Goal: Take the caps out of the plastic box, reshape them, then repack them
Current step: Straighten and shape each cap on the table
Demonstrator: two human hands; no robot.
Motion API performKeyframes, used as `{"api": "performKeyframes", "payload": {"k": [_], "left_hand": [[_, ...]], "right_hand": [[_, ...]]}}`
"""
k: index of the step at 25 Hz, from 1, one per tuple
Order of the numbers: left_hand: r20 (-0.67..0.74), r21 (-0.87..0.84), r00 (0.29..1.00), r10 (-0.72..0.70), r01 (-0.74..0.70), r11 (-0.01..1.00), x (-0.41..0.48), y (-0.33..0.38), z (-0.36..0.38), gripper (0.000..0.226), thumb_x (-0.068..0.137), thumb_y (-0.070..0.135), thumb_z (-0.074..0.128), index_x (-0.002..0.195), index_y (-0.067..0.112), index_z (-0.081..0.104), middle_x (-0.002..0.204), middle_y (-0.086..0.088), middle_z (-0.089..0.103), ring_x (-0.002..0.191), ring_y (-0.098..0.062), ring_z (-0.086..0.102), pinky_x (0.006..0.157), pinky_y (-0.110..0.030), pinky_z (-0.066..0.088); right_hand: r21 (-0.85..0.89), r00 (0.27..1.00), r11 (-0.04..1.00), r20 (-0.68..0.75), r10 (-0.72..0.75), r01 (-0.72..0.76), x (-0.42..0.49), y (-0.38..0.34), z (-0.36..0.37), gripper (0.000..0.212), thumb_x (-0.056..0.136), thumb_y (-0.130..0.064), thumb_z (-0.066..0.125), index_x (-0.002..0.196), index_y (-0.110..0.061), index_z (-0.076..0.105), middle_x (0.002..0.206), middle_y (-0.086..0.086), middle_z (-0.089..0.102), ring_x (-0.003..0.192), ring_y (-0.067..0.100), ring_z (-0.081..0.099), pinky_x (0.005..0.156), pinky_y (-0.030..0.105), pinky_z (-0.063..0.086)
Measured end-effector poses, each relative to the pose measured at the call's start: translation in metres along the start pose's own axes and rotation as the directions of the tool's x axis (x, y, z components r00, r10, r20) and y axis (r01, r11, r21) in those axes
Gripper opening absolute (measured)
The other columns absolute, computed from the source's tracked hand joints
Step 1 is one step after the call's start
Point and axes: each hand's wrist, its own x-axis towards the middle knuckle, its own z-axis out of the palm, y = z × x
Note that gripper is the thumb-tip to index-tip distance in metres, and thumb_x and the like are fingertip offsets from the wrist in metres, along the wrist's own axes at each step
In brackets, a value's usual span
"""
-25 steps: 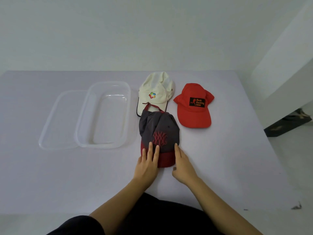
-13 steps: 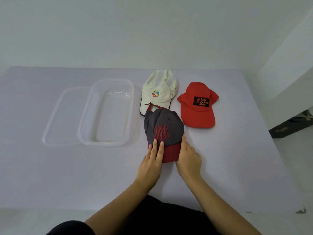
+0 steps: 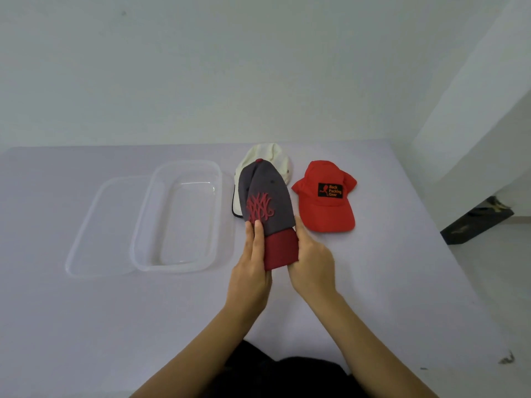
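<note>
A grey cap (image 3: 268, 196) with a red emblem and dark red brim is lifted off the table, tilted up with its crown away from me. My left hand (image 3: 252, 268) grips the brim's left side and my right hand (image 3: 311, 262) grips its right side. Behind it lies a white cap (image 3: 274, 156), mostly hidden by the grey one. A red cap (image 3: 326, 208) with a black patch lies flat to the right. The clear plastic box (image 3: 143, 214) stands open with nothing in it, left of the caps.
The box's clear lid (image 3: 86, 231) lies flat against the box's left side. The lilac table (image 3: 402, 282) ends at the right, where the floor and a dark object (image 3: 477, 219) show. A white wall rises behind the table.
Both hands have closed on the grey cap's brim and raised the cap off the table, tilting it upright in front of the white cap. The view has tipped upward.
</note>
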Motion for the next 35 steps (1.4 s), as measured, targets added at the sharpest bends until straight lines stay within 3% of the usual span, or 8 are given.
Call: {"api": "performKeyframes", "payload": {"k": [4, 6, 9, 11, 15, 20, 27, 35], "left_hand": [[0.079, 0.266, 0.995, 0.069, -0.087, 0.960, -0.001, -0.017, -0.002, 0.087, 0.073, -0.006, 0.071, 0.146, 0.010, 0.026, 0.142, -0.028, 0.042, 0.092, -0.043, 0.068, 0.051, -0.035, 0.054], [0.098, 0.294, 0.987, 0.126, -0.150, 0.944, 0.000, -0.023, -0.004, 0.081, 0.078, -0.002, 0.067, 0.146, 0.013, 0.026, 0.145, -0.025, 0.040, 0.106, -0.044, 0.063, 0.061, -0.042, 0.057], [0.017, 0.146, 0.996, -0.089, 0.086, 0.985, 0.006, -0.031, -0.013, 0.063, 0.093, 0.001, 0.045, 0.149, 0.011, 0.019, 0.154, -0.016, 0.027, 0.129, -0.038, 0.047, 0.089, -0.043, 0.048], [-0.042, 0.131, 0.995, -0.086, 0.091, 0.987, 0.008, -0.029, -0.016, 0.062, 0.090, -0.006, 0.047, 0.147, 0.005, 0.026, 0.151, -0.020, 0.032, 0.119, -0.042, 0.055, 0.080, -0.042, 0.051], [0.030, 0.133, 0.999, 0.042, -0.045, 0.990, 0.003, -0.028, -0.007, 0.071, 0.079, -0.011, 0.058, 0.141, 0.010, 0.030, 0.141, -0.024, 0.046, 0.080, -0.042, 0.068, 0.053, -0.037, 0.055], [0.110, 0.210, 0.983, -0.149, 0.123, 0.970, 0.017, -0.022, -0.006, 0.066, 0.088, 0.006, 0.046, 0.148, 0.011, 0.020, 0.122, -0.016, 0.059, 0.092, -0.034, 0.060, 0.069, -0.033, 0.041], [0.041, 0.241, 0.985, -0.165, 0.150, 0.959, 0.008, -0.022, -0.002, 0.068, 0.093, 0.011, 0.045, 0.151, 0.014, 0.009, 0.152, -0.007, 0.035, 0.116, -0.032, 0.056, 0.083, -0.042, 0.050], [0.067, -0.281, 0.968, -0.243, 0.252, 0.926, 0.006, -0.006, 0.005, 0.065, 0.084, 0.018, 0.037, 0.148, 0.022, 0.027, 0.080, 0.002, 0.062, 0.065, -0.024, 0.056, 0.062, -0.027, 0.044]], "right_hand": [[-0.193, 0.996, 0.980, 0.079, -0.039, 0.054, 0.001, 0.006, 0.002, 0.075, 0.090, -0.031, 0.055, 0.149, -0.012, 0.013, 0.127, 0.016, 0.059, 0.094, 0.033, 0.064, 0.076, 0.041, 0.051], [-0.232, 0.995, 0.970, 0.088, -0.053, 0.072, -0.001, 0.013, 0.004, 0.076, 0.089, -0.027, 0.056, 0.149, -0.011, 0.013, 0.121, 0.018, 0.062, 0.086, 0.034, 0.065, 0.068, 0.039, 0.051], [-0.256, 0.997, 0.966, 0.078, -0.008, 0.028, -0.009, 0.021, 0.000, 0.077, 0.083, -0.014, 0.059, 0.148, -0.009, 0.018, 0.091, 0.017, 0.066, 0.073, 0.035, 0.063, 0.056, 0.035, 0.041], [-0.260, 0.997, 0.965, 0.073, 0.031, -0.011, -0.011, 0.023, -0.004, 0.079, 0.082, -0.016, 0.062, 0.149, -0.012, 0.018, 0.107, 0.019, 0.065, 0.083, 0.037, 0.063, 0.060, 0.038, 0.045], [-0.096, 0.997, 0.995, 0.072, -0.025, 0.031, -0.007, 0.031, -0.010, 0.083, 0.085, -0.017, 0.063, 0.150, -0.014, 0.012, 0.156, 0.020, 0.017, 0.106, 0.041, 0.059, 0.073, 0.047, 0.055], [-0.076, 0.987, 0.989, 0.116, -0.114, 0.123, -0.009, 0.041, -0.010, 0.085, 0.082, 0.002, 0.060, 0.147, -0.017, 0.010, 0.152, 0.023, 0.025, 0.085, 0.045, 0.064, 0.068, 0.045, 0.055], [-0.080, 0.976, 0.994, 0.209, -0.060, 0.079, -0.021, 0.030, -0.013, 0.088, 0.085, 0.000, 0.052, 0.144, -0.016, -0.011, 0.158, 0.014, 0.008, 0.094, 0.040, 0.062, 0.079, 0.043, 0.053], [0.112, 0.988, 0.992, 0.137, -0.071, 0.056, -0.026, 0.017, 0.002, 0.084, 0.089, 0.001, 0.049, 0.140, -0.023, -0.012, 0.142, 0.014, 0.046, 0.113, 0.034, 0.057, 0.094, 0.040, 0.048]]}}
